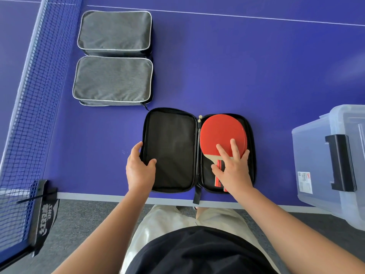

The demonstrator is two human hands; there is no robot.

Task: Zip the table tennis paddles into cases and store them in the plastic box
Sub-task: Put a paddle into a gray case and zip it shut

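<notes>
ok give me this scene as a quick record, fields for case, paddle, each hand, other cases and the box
open case: lies flat, unzipped, near table edge
paddle: red face up, in the case's right half
left hand: grips left flap's edge
right hand: fingers spread, pressing on paddle
grey cases: two, closed, by the net
plastic box: right table edge, lid on

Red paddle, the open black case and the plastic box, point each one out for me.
red paddle [219,133], head view, on the bare red rubber face.
open black case [170,147], head view, on the empty left half's lining.
plastic box [312,155], head view, on its clear side wall.
</notes>
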